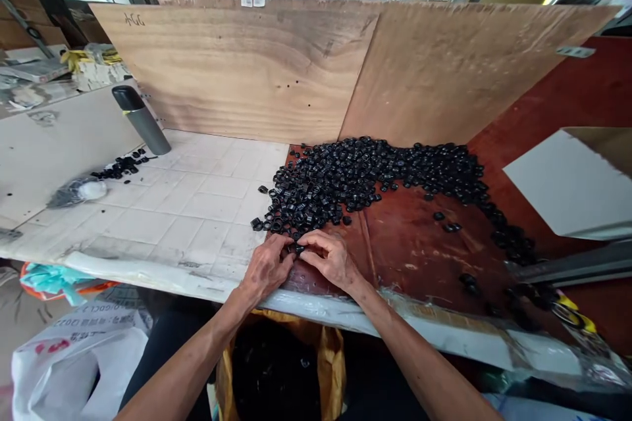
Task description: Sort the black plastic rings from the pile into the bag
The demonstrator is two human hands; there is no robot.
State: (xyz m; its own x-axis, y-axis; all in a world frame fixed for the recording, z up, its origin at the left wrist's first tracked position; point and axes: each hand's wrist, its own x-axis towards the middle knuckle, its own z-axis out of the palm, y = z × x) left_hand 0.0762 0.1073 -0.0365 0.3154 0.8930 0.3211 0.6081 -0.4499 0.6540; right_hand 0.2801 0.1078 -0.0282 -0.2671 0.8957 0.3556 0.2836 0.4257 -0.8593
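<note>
Below the plastic-wrapped table edge (148, 274), an open yellow sack (332, 368) is placed, presumably to be kept within reach. Above it, a small black part (295, 248) is pinched between the nearly closed fingertips of the left hand (267, 268) and right hand (330, 259), probably for steadiness. Just beyond, hollow black parts (336, 177) are heaped, apparently held back by the plywood board (247, 72).

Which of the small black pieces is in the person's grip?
The black piece at the fingertips of the left hand and right hand, on the person's side of the main pile; pieces in the pile lie loose.
</note>
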